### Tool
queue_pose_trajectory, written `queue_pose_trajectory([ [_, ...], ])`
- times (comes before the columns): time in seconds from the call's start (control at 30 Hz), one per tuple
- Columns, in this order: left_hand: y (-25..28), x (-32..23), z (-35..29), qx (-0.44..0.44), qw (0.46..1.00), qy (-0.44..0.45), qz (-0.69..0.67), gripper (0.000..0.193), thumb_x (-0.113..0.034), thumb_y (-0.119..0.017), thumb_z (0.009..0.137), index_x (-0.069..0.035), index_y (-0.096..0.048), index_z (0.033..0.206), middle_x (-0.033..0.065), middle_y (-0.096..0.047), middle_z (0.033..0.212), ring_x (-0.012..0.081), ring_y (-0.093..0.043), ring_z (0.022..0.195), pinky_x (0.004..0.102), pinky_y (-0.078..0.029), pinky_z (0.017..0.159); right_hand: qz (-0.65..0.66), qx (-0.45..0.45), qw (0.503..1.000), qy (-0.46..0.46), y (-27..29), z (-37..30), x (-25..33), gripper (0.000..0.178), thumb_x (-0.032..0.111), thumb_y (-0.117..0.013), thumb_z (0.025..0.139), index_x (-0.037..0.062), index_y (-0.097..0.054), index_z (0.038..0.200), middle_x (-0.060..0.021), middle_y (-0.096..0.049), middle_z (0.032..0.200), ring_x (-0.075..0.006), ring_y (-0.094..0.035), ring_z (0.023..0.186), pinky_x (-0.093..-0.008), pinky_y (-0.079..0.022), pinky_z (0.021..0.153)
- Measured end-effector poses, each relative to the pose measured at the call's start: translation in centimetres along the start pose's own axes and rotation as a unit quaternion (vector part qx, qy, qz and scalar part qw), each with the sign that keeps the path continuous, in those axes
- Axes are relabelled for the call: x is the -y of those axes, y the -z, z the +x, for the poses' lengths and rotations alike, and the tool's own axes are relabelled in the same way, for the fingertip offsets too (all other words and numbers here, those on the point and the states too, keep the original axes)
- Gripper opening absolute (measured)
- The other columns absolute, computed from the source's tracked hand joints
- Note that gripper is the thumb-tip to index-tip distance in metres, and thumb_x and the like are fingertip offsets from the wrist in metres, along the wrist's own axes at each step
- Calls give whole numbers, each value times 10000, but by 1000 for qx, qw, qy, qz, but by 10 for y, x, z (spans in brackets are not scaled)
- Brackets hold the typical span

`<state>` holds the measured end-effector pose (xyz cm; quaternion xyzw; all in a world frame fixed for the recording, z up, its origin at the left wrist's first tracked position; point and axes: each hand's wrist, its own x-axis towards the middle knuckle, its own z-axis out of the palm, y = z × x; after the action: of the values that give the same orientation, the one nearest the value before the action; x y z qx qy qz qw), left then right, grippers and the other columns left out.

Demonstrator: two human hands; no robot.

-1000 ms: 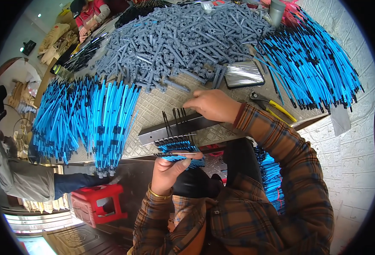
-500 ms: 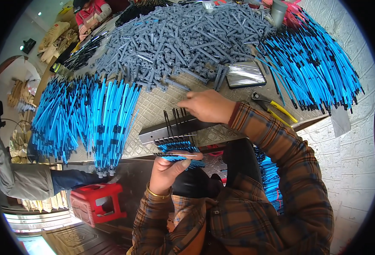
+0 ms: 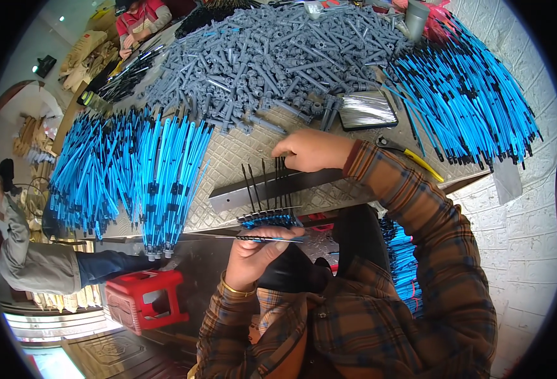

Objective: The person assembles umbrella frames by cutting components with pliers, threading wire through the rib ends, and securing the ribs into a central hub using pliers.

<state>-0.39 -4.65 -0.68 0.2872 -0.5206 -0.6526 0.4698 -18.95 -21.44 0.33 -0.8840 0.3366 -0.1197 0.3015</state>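
Observation:
My left hand is closed round a row of blue strips with black ends, above my lap at the table's near edge. A thin metal wire runs along the row. Several thin black rods rise from the strips, leaning apart at the left of the row. My right hand is over the table, its thumb and fingers pinched at the tops of the rods on the right side; the fingertips partly hide them. Behind the rods lies a dark metal bar, along the table edge.
A heap of grey plastic tubes covers the far table. Bundles of blue strips lie left and right. Near my right forearm are a tray of metal pins and yellow-handled cutters. A red stool stands left; other people work nearby.
My right hand has shifted slightly right, with its fingers now at the rod tops. The black rods stand more spread out, and the strips in my left hand have tilted.

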Motion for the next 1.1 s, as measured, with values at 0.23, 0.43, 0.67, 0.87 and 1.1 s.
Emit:
queue_pose_trajectory([
  [0.23, 3, 2, 1, 2, 1000, 10, 5, 166, 53, -537, 835, 7, -586, 987, 168, -623, 1014, 265, -562, 1044, 395, -420, 919, 20, 8, 1000, -8, 5, -7, 0, 338, 119, -522, 774, 47, -582, 1098, -185, -624, 962, -306, -608, 851, -378, -463, 770],
  [0.43, 2, -1, 2, -2, 1000, 14, 14, 162, 58, -530, 837, 7, -576, 984, 162, -625, 1002, 276, -566, 1037, 404, -420, 918, 47, -3, 999, 24, 1, -7, -9, 330, 92, -514, 796, 65, -579, 1118, -173, -620, 992, -300, -600, 874, -366, -455, 788],
  [0.67, 4, 2, 2, 4, 1000, 8, 7, 159, 52, -530, 840, 8, -572, 987, 160, -625, 997, 287, -567, 1036, 410, -421, 915, 28, 25, 999, 18, 7, -6, -7, 340, 89, -513, 799, 91, -581, 1132, -170, -621, 995, -300, -602, 870, -360, -455, 789],
  [0.87, 4, 0, 3, 2, 1000, 8, 4, 149, 43, -535, 841, 7, -572, 982, 165, -625, 1002, 285, -567, 1036, 407, -426, 910, 16, 30, 999, 15, 8, -2, -2, 335, 100, -508, 800, 92, -587, 1126, -166, -627, 975, -294, -606, 862, -353, -458, 785],
  [1.1, 6, 2, 2, -1, 1000, 10, 0, 145, 31, -541, 843, 5, -575, 981, 167, -627, 1008, 271, -570, 1029, 397, -427, 908, 11, 33, 999, 13, 10, -1, 0, 334, 101, -507, 800, 87, -588, 1123, -170, -627, 977, -291, -606, 863, -350, -456, 789],
])
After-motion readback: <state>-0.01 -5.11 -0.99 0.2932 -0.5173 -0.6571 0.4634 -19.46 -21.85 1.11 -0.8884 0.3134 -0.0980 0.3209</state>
